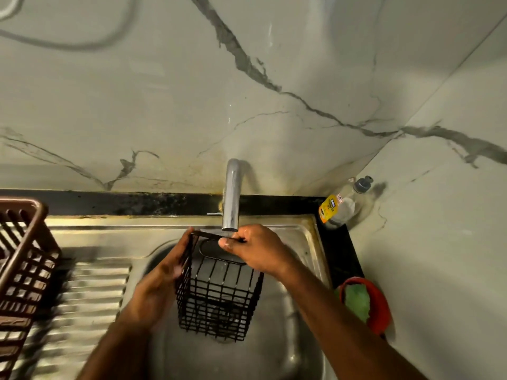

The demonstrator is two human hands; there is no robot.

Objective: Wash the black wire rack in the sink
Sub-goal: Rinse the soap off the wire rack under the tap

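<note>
Rack: the black wire rack [218,294] hangs over the basin of the sink [109,231], its top rim right under the tap [231,196], its base low above the drain.
Right grip: the right hand [258,249] is curled round the rack's top edge, thumb and fingers pinching the rim by the spout.
Left grip: the left hand [162,275] lies along the rack's left wall with fingers fairly straight — blurred, so I cannot tell whether it pinches the wires or only presses on them.
Water: too hard to tell if the tap runs; no clear stream shows.
Step in hand: likely rinsing or rubbing the mesh under the spout.
Doing it well: keep the right hand as the anchor and let the left rub along the wires — turn the rack so every wall and the base come under the spout, and hold it low in the basin to keep splash off the surface.
Nearby: a soap bottle [343,204] stands in the corner, a green scrubber in a red holder [365,303] sits to the right, and a brown basket [22,264] is on the drainboard.
</note>
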